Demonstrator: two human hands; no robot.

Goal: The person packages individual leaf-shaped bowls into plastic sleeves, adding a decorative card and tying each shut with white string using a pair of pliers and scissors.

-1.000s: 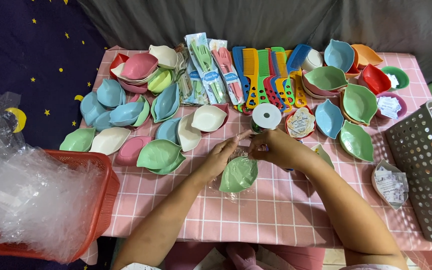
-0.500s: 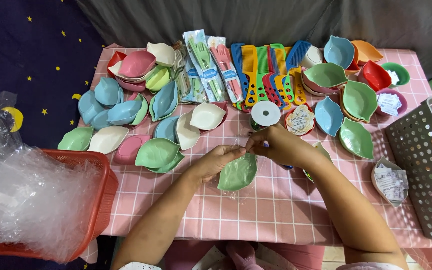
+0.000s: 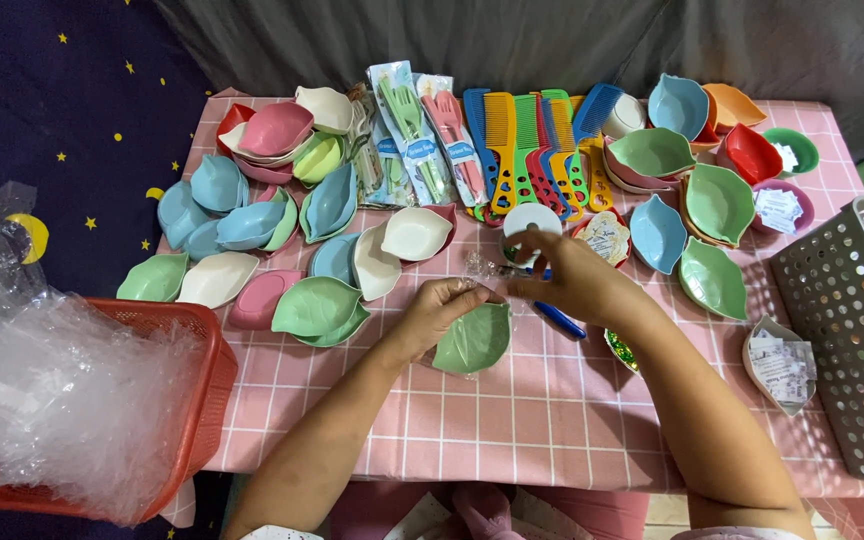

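L hand (image 3: pixel 442 312) curled round top edge of green leaf dish (image 3: pixel 472 340), thumb over rim, pinning it in clear wrap w/ dish resting on pink check cloth (image 3: pixel 512 420) at table centre – held low, prob. so film stays taut against it. R hand (image 3: pixel 567 280) just beside, pinching crinkled end of wrap (image 3: pixel 482 266) above dish betw. thumb & fingers; also clamps blue pen-like tool (image 3: pixel 560 321) under palm, tip poking out toward body. Both grips closed, not clenched hard. White tape roll (image 3: pixel 532 220) just behind R hand, near enough to grab w/o letting go of dish.

Rest of stock fanned round work spot: leaf dishes in blue, cream, pink, green stacked at L (image 3: pixel 252 225), more green/blue ones at R (image 3: pixel 717 205), so colours sort by pile. Combs (image 3: pixel 527 145) in row at back, cutlery packs (image 3: pixel 417 135) next to them. Red basket (image 3: pixel 187 400) at L corner heaped w/ clear film (image 3: pixel 62 400) – supply in reach of L arm. Grey perforated basket (image 3: pixel 847 340) at R edge; small dish w/ paper slips (image 3: pixel 780 365) beside it, slips prob. kept there for packing.
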